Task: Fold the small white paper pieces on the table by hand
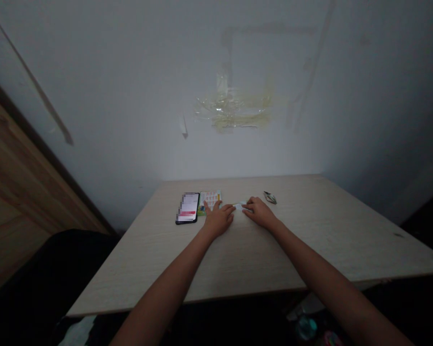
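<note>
A small folded piece of paper (239,206), pale with a yellowish edge, lies low over the table between my two hands. At its left end, the thumb-side fingers of my left hand (219,219) close on it, while that hand's outer fingers spread over the lower edge of a printed leaflet (212,197). The fingers of my right hand (261,212) are bent around the paper's right end. To the left of the leaflet lies a phone (188,208) with its screen lit and partly blurred out. Just beyond my right hand rests a small dark-and-pale folded paper-like piece (270,197).
The light wooden table (310,254) meets a wall (130,96) with strips of clear, yellowed tape (234,110). A wooden panel (29,173) stands at the left, above a dark shape. Below the front edge is a bottle with a teal cap (312,325).
</note>
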